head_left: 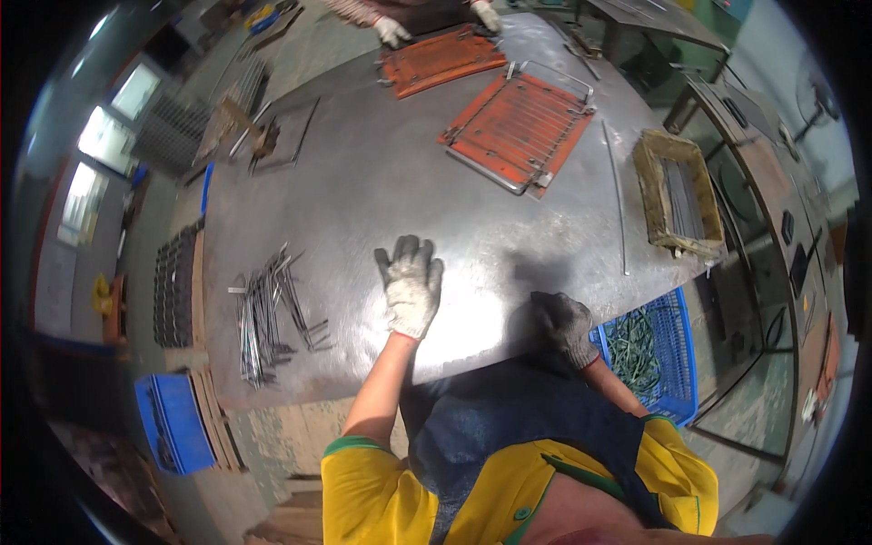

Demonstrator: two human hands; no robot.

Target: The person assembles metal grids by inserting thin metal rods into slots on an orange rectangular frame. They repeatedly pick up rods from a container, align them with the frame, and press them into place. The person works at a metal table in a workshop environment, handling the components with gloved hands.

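My left hand [411, 289], in a whitish work glove with dark grey fingers, lies flat on the metal table [336, 191], its fingers spread and nothing in it. My right hand [565, 327], gloved the same way, is at the table's near edge; its fingers are dark and partly lost in shadow, so their pose is unclear. Left of my left hand is a loose pile of bent metal rods [265, 318]. Farther off, an orange jig plate [518, 127] carries a wire rack [556, 113] with a bent rod frame.
Across the table, a co-worker's gloved hands [392, 33] touch a second orange plate [443, 62]. A yellowish bin [647, 173] of metal strips stands at the right edge, beside a long thin rod [615, 195]. Below sits a blue basket [688, 354] of green cords. A blue crate [186, 427] is at lower left.
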